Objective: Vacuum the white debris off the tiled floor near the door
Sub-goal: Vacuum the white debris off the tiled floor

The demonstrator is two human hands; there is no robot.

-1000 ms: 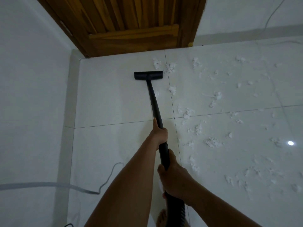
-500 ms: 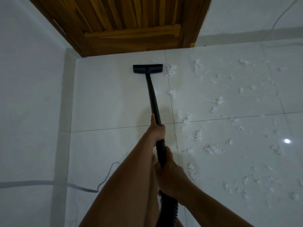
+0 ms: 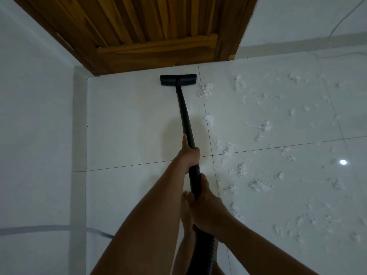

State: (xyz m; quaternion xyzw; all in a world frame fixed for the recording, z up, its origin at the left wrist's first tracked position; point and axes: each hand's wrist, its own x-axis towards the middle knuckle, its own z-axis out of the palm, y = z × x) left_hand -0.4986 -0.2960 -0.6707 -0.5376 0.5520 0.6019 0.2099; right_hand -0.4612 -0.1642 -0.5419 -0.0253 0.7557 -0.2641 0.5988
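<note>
The black floor nozzle [image 3: 178,80] sits flat on the tiled floor [image 3: 129,126], close to the threshold of the wooden door [image 3: 158,26]. A clump of white debris [image 3: 205,90] lies just beside its right end, and more is scattered over the tiles toward the floor's right edge. The left hand [image 3: 189,155] curls its fingers round the wand [image 3: 184,116] midway. The right hand [image 3: 208,211] grips lower, where the ribbed hose [image 3: 204,253] seems to join. A bare foot [image 3: 186,219] shows beneath the hands.
</note>
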